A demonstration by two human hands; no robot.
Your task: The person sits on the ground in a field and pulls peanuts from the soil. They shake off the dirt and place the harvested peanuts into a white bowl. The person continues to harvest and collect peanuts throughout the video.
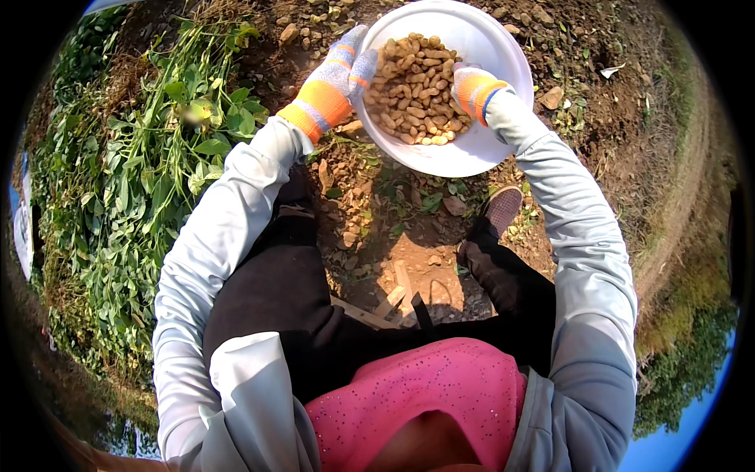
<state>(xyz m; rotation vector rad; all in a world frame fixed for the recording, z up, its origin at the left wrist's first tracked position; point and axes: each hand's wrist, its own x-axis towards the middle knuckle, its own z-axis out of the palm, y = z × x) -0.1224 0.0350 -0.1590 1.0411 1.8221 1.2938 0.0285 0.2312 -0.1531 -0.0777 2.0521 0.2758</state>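
Observation:
A white plastic basin [495,53] is tilted in front of me, with a heap of unshelled peanuts [422,97] covering its left part and middle. My left hand [333,82], in a grey and orange knitted glove, is at the basin's left rim, its fingers along the outside and the thumb against the edge. Inside the basin, my right hand [475,91] in a matching glove rests at the right side of the peanuts. Its fingers are curled and partly hidden, so whether it holds any peanuts cannot be made out.
Pulled green plants [171,135] are heaped on my left. Reddish soil [424,259] with stones and leaves lies under the basin and between my legs. Wooden pieces [389,301] show below my seat. My shoe [504,209] is just below the basin's right side.

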